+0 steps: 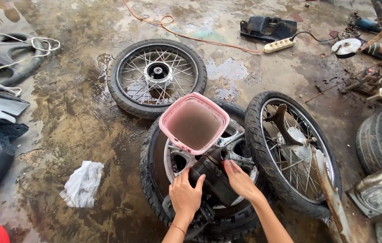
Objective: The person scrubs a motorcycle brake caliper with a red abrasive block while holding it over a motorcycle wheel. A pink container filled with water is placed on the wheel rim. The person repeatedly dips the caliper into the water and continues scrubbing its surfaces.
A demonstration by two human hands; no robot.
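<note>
Both hands grip a grimy black cylinder (pixel 213 177), tilted so its mouth meets the rim of a pink bucket (pixel 194 122). The left hand (pixel 185 194) wraps its lower end; the right hand (pixel 240 180) closes on its upper side. They work over a cast-rim wheel (pixel 155 180) on the wet concrete floor (pixel 78 117), a spoked wheel (pixel 290 148) touching at right.

Bare forearms, left wrist (pixel 178 227) bracelet (thin, orange)

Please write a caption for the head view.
Both hands hold a dark cylinder beside a pink bucket over a wheel.
</note>
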